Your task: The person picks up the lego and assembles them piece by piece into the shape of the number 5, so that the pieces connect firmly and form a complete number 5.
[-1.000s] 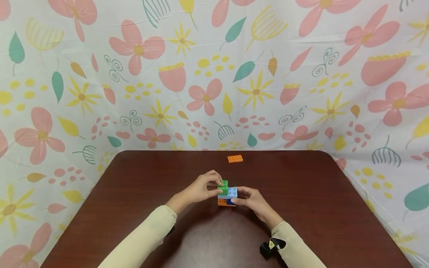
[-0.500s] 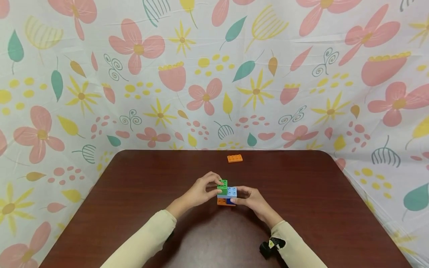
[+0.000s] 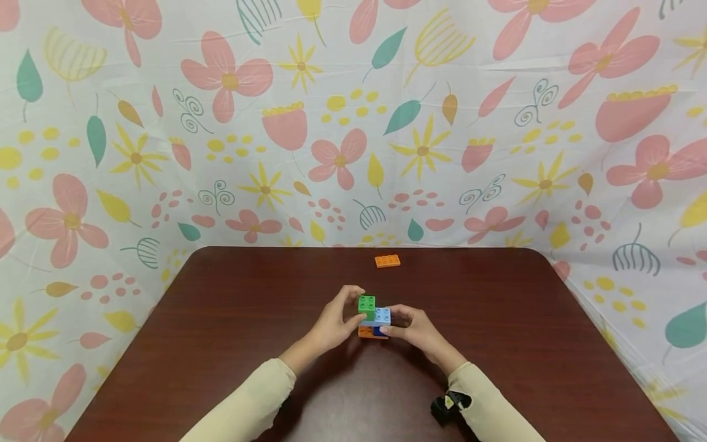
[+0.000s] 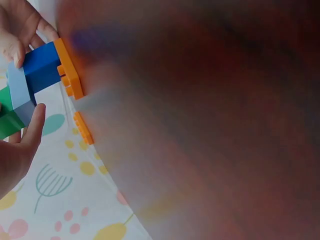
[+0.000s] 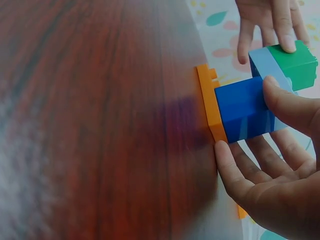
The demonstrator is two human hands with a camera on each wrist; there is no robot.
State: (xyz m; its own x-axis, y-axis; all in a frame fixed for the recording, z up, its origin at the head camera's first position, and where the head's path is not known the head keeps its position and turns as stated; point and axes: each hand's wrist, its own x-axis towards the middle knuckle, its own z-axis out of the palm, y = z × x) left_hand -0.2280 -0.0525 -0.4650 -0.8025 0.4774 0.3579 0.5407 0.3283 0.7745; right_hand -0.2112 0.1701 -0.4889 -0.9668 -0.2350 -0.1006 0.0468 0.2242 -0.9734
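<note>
Right fingers [image 5: 290,106] pinch blue brick [image 5: 241,107], partly hiding it; left fingers [image 5: 283,27] touch green brick [image 5: 299,66], grip unclear.

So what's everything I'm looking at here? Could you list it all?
Green block: 1, green, top of the stack
Light blue block: 1, light blue, under the green one
Dark blue block: 1, dark blue, under the light blue one
Base plate: 1, orange, stack's bottom
Loose plate: 1, orange, table's far edge
Table: 1, dark brown, beneath everything
Floral cloth: white with multicoloured print, behind
Wrist device: 1 clearly visible, black, right wrist
Sleeves: 2, cream, both arms
Left hand: 1, bare, touching the green block
Right hand: 1, bare, gripping the dark blue block
</note>
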